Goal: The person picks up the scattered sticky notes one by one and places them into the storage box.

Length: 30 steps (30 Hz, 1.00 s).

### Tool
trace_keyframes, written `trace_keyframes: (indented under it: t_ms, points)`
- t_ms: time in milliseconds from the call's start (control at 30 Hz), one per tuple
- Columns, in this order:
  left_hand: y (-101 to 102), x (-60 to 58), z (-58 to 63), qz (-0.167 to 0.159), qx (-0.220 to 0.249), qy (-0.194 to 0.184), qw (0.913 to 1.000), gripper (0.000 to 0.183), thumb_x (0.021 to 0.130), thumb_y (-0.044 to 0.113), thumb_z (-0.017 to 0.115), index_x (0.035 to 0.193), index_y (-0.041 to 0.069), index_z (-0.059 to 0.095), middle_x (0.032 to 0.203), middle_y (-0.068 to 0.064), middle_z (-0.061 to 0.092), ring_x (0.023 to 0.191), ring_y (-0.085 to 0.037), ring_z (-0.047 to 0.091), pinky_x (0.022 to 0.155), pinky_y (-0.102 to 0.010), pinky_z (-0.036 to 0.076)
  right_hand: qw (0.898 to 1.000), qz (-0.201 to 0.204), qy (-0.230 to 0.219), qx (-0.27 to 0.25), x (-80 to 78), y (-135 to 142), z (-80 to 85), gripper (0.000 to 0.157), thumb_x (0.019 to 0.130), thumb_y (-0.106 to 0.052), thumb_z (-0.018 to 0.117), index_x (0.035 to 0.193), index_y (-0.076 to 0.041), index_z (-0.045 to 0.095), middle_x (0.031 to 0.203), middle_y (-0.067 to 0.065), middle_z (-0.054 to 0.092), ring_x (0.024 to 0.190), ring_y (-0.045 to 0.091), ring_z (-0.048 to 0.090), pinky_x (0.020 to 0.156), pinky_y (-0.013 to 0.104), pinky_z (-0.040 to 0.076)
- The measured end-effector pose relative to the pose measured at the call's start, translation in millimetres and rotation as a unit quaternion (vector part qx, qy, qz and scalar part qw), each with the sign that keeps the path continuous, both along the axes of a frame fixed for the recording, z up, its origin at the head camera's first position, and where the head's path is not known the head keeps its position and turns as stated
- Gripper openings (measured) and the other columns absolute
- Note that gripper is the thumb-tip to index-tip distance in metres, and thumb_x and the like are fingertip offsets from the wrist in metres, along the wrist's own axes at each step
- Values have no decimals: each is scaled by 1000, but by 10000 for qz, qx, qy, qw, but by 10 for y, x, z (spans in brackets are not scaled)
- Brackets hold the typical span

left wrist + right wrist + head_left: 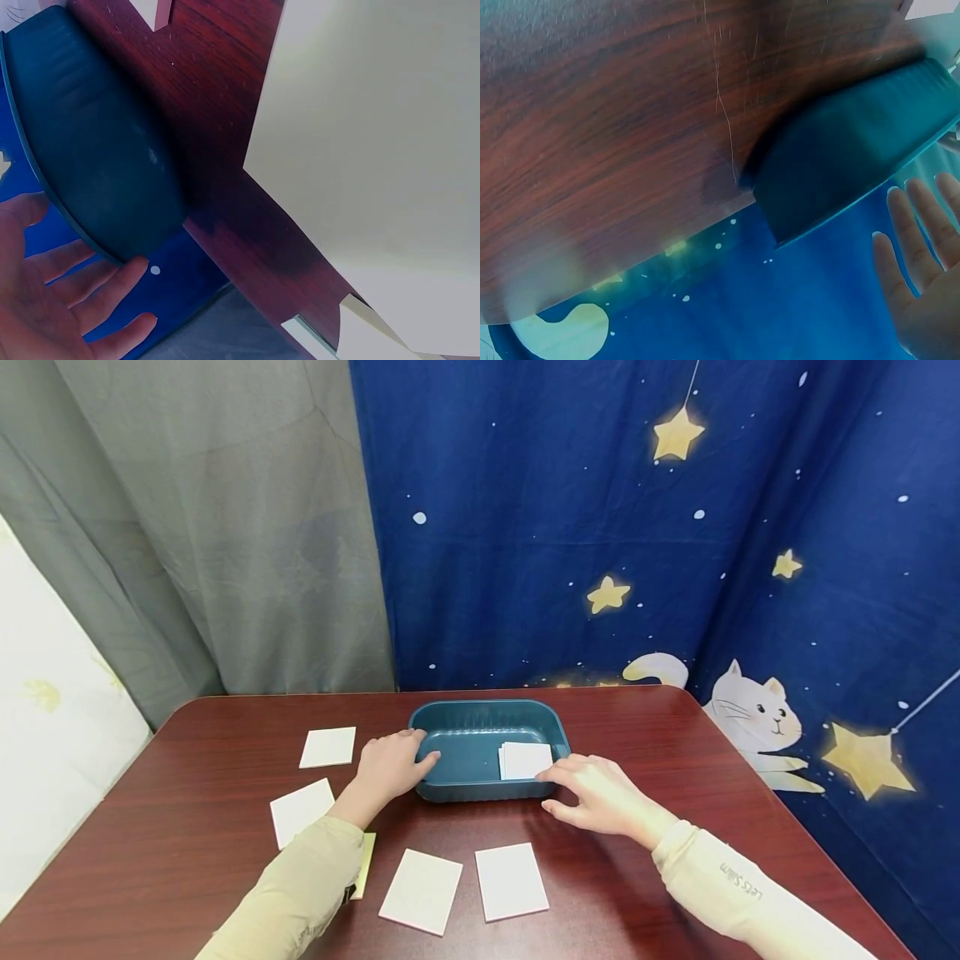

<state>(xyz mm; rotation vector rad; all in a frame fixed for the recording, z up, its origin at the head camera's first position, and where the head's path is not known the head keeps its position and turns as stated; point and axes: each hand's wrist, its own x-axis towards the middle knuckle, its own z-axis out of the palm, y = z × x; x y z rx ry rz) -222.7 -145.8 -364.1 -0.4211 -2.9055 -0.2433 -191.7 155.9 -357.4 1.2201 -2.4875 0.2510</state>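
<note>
A dark teal plastic basin point(465, 791) stands on the table with a few overlapping white square cards point(527, 761) in its right part. My left hand point(392, 764) is at the basin's left end, thumb over the inside. In the left wrist view, its loosely spread fingers point(97, 304) reach the rim, one fingertip overlapping the wall. My right hand point(596, 793) is by the front right corner, fingertips near the rim and the cards. From the right wrist, its fingers point(911, 232) look extended and apart, holding nothing.
Pale square cards lie in front of the basin, one point(422, 892) beside another point(512, 882). Two more, a nearer card point(302, 810) and a farther card point(327, 747), lie at left. A yellow card point(365, 865) is partly under the left sleeve. Curtains point(540, 527) hang behind the table.
</note>
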Motion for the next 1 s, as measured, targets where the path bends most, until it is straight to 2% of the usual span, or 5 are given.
trace_keyframes:
  t_ms: [367,1000]
  points:
    - [-2,-2,3,-1,-37,10,10000,48,83,40,55,113,3,57,107,-13,59,86,-29,59,73,-47,44,9996,-52,-207,170,61,-42,-72,29,77,-36,62,100,-18,65,93,-9,60,84,9,55,66,30,46]
    - [-2,2,-5,14,34,-26,10000,48,84,40,54,114,3,57,108,-12,59,89,-29,58,75,-47,43,9988,304,-326,220,135,-120,-256,30,76,-34,63,100,-17,65,91,-9,59,85,7,54,68,29,45]
